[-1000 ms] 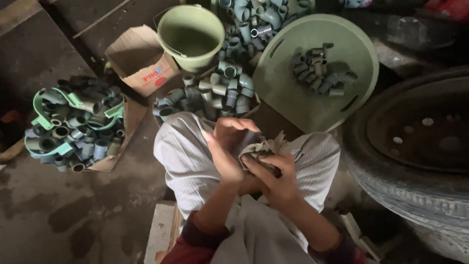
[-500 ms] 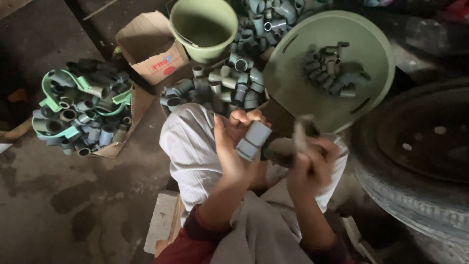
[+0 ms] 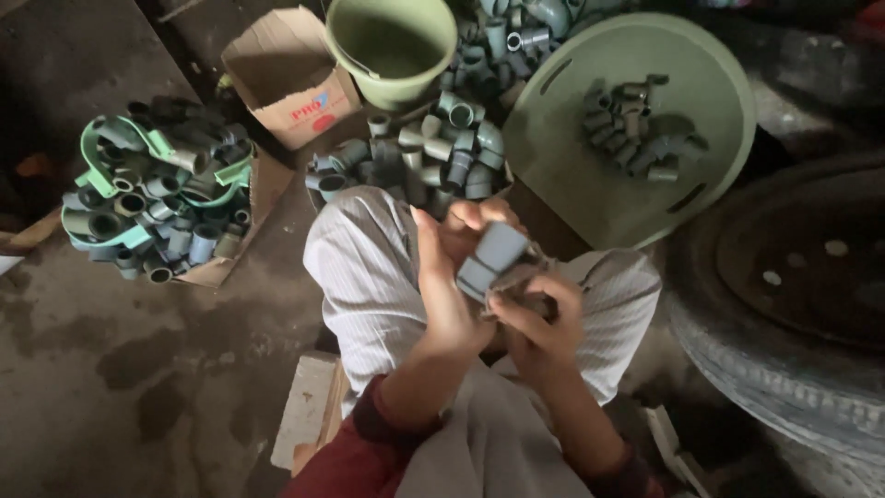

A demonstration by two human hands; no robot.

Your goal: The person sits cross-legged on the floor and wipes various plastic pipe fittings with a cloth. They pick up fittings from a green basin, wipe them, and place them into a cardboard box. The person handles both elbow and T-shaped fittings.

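Far left I see a heap of pipe fittings (image 3: 157, 198). At centre, over my knees, my left hand (image 3: 447, 277) grips a grey pipe fitting (image 3: 493, 258); my right hand (image 3: 539, 318) closes on its lower end. Right: green tray (image 3: 572, 175), tyre (image 3: 793, 332).

Both forearms rose from the bottom of the frame and met above the knees. The left hand (image 3: 449, 277) stood upright, palm turned inward, fingers curled closed; the right hand (image 3: 537, 318) pressed against it from below, fingers bent tight.
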